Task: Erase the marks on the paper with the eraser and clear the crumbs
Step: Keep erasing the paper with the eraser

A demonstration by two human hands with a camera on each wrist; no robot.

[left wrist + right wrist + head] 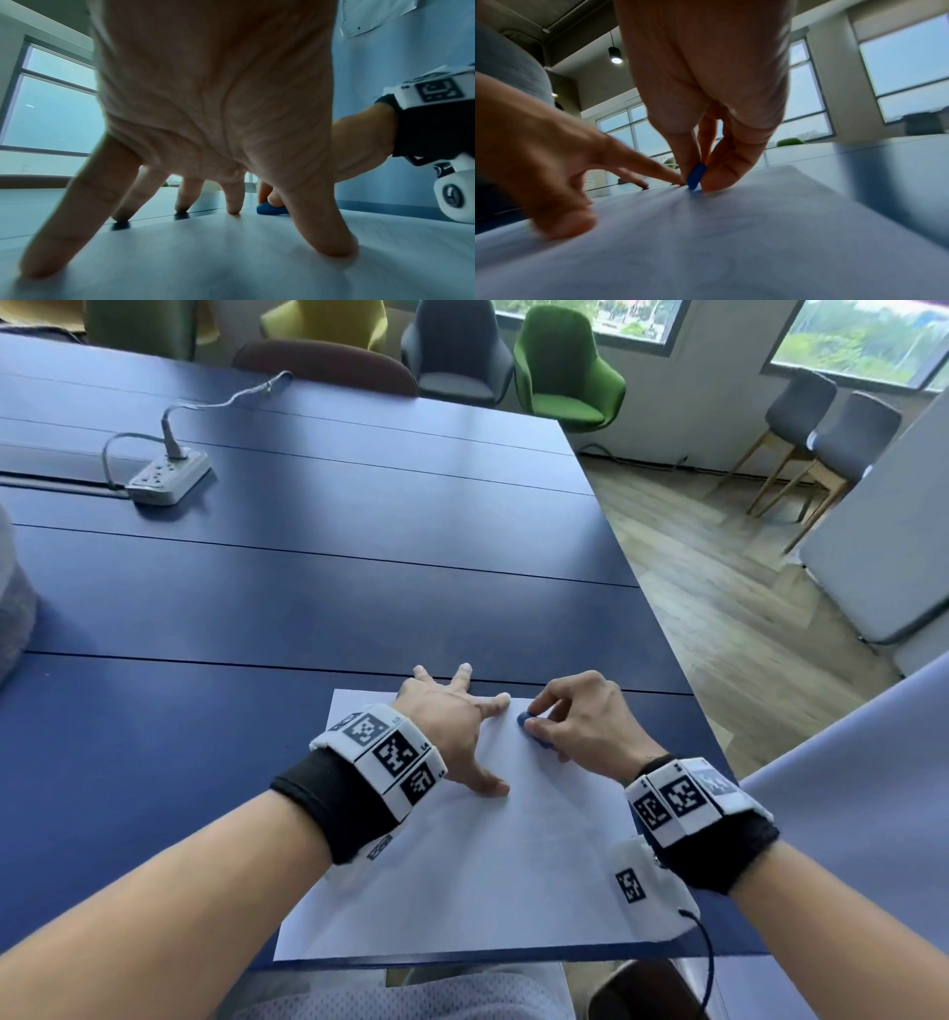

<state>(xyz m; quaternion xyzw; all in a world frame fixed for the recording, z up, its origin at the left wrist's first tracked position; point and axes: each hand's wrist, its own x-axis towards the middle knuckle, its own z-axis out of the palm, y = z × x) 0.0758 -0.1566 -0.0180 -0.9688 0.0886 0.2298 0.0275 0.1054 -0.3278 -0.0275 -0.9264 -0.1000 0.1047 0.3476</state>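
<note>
A white sheet of paper [513, 855] lies on a dark blue table [308, 608], near the table's right edge and with its near edge just at the table's front edge. The left hand [452, 726] rests on the upper left part of the sheet with fingers spread and straight, fingertips [334, 247] pressing down; in the left wrist view two of the outer fingertips land past the paper's far edge on the bare table. The right hand [585, 721] pinches a small blue eraser [534, 731] between thumb and curled fingers, and the eraser's lower end touches the paper just beside the left index fingertip, close to the sheet's far edge. In the right wrist view the eraser [696, 176] stands tilted, its tip on the sheet.

No marks or crumbs can be made out on the paper; its surface is blurred in the wrist views. Both wrists carry black bands with white blocks printed with square black-and-white coded markers [393, 752]; tiny characters beside them are too small to read.

Beyond the paper the table runs bare to a white power strip [169, 477] with a plugged-in cable, well apart at the far left. Right of the table edge is wood floor, with a green chair [565, 372] and grey chairs [821, 439] further off.
</note>
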